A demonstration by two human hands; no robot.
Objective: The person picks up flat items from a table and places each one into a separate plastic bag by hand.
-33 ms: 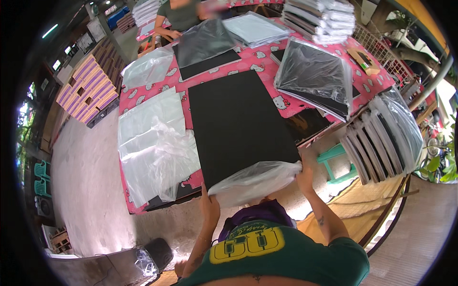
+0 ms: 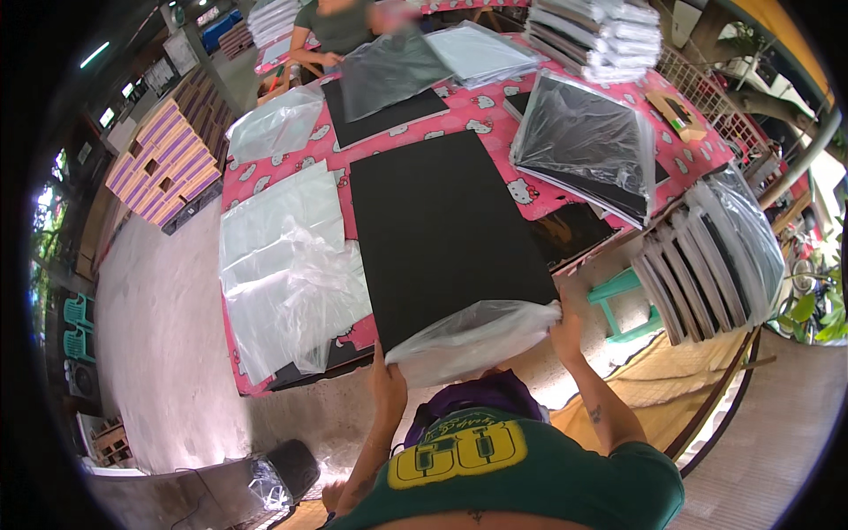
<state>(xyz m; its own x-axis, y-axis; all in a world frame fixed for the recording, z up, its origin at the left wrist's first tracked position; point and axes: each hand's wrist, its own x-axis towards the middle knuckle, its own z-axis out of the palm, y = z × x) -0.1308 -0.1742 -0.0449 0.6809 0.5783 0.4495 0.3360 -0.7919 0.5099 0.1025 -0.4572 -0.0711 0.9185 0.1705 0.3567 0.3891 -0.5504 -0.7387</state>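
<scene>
A large black board (image 2: 450,230) lies on the table, its near end inside the mouth of a clear plastic bag (image 2: 473,340). My left hand (image 2: 387,375) is closed on the bag's left corner beside the board's edge. At the right corner, my right hand (image 2: 565,331) grips the same bag. The bag covers only a strip of the board at the near edge. To the left of the board lies a pile of clear plastic bags (image 2: 287,256), the top one crumpled.
Bagged black boards (image 2: 583,132) are stacked at the right, and more bagged boards (image 2: 707,265) lean beside a green stool (image 2: 618,296). Across the pink-covered table (image 2: 256,181), a person (image 2: 340,35) handles a dark bagged sheet (image 2: 393,75). Boxes (image 2: 168,163) stand at left.
Across the table, the other person's dark bagged sheet has shifted slightly to the right. My hands, the bag and the board look the same.
</scene>
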